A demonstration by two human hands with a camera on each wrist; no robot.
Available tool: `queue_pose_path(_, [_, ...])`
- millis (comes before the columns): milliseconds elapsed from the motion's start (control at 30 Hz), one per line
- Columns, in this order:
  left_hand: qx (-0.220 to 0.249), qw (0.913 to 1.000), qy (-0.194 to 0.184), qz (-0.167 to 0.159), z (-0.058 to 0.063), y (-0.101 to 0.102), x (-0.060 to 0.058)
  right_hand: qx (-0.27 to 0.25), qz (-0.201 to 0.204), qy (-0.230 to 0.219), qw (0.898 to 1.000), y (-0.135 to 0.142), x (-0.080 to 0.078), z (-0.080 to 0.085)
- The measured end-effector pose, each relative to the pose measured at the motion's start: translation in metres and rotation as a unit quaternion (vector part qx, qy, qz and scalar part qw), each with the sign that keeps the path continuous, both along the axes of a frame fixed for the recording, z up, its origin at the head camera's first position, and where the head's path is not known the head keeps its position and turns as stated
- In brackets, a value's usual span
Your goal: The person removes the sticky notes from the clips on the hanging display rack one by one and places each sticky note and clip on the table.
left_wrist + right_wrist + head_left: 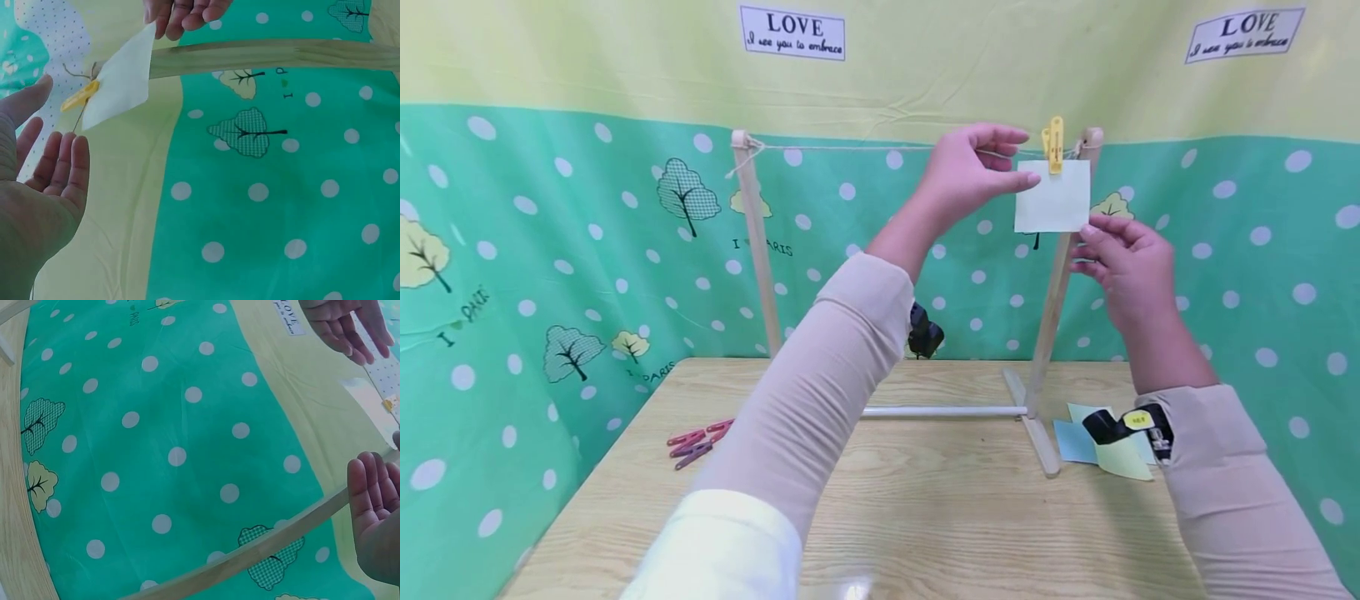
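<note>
A pale square paper note (pixel 1052 200) hangs from the string (pixel 865 148) near its right end. A yellow clothespin (pixel 1056 146) clips the note's top edge to the string. My right hand (pixel 1131 267) pinches the note's lower right corner between thumb and fingers. Beside the note's left edge is my left hand (pixel 970 171), thumb tip by the paper, fingers loosely bent and holding nothing. In the left wrist view, the left hand (pixel 53 194) has its thumb and fingers spread apart below the clothespin (pixel 80 95).
Two wooden posts (pixel 1048 317) carry the string, joined low down by a white bar (pixel 943 412). Several red and purple clothespins (pixel 692 448) lie on the wooden table (pixel 925 517) at left. Blue and yellow-green notes (pixel 1075 442) lie at right, partly behind my right wrist. A dotted curtain (pixel 865 292) hangs behind.
</note>
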State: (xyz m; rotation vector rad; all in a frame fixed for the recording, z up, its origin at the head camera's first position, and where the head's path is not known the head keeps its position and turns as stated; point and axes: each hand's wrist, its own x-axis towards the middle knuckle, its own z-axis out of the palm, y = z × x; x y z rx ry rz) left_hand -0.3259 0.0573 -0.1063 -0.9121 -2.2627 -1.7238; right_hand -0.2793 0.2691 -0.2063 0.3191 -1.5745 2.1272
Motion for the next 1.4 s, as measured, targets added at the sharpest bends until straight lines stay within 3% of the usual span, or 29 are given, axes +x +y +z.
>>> queue_pose_path(333, [0.003,0.9997,-0.022,-0.005,0.015,0.008,0.011,0.004,-0.051,-0.035,0.998,-0.004,-0.007,0.006])
queue_pose_path(567, [-0.005,0.9996,-0.015,0.024,0.021,0.017,0.005,0.018,-0.082,-0.037,0.996,-0.004,-0.016,0.004])
queue_pose_path(767, [0.001,0.9993,-0.035,0.015,0.017,0.027,-0.003,0.024,-0.102,-0.029,0.994,-0.003,-0.019,0.001])
queue_pose_path(1167, [0.018,0.9954,-0.094,-0.007,0.01,0.033,-0.005,0.04,-0.12,-0.025,0.992,-0.009,-0.024,-0.005])
queue_pose_path(1400, [0.033,0.9968,-0.072,-0.008,0.008,0.038,-0.003,0.035,-0.123,-0.012,0.992,-0.009,-0.025,-0.005])
